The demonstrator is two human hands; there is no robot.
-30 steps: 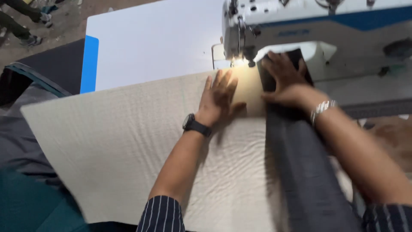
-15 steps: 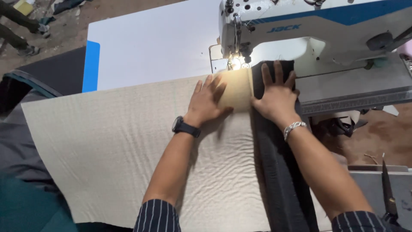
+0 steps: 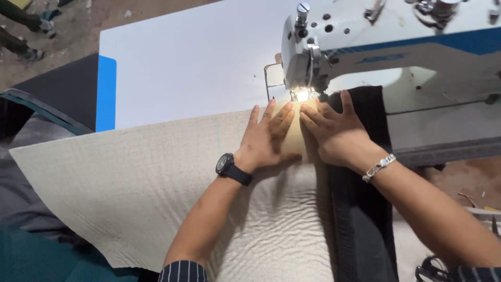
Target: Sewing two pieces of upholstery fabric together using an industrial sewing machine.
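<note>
You have only the top edge of the cream quilted fabric (image 3: pixel 156 183) and the dark strip (image 3: pixel 360 224) under the needle; nearly the whole seam down the bench (image 3: pixel 182 62) looks unsewn. Your left hand (image 3: pixel 269 138) and right hand (image 3: pixel 336 133) lie flat, fingers spread, pressing the cloth, gripping nothing, before the sewing machine (image 3: pixel 386 47).
</note>
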